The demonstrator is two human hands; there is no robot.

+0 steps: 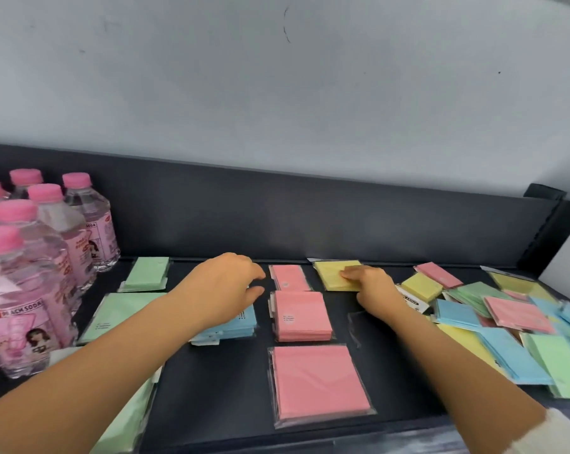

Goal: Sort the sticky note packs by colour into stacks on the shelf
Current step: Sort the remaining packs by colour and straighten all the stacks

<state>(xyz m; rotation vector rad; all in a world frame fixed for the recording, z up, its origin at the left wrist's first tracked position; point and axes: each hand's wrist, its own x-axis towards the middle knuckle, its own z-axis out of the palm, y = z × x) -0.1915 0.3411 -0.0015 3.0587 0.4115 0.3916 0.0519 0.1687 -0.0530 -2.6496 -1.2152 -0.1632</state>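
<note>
Packs cover the dark shelf. Mixed heap at right of frame, pink stacks centre, green stack left. Blue stack sits under left grip, loosely curled, holding nothing. Right grip, fingers flat, presses yellow stack, upper centre. Flat squares in slick film: square the edges before letting go.
</note>
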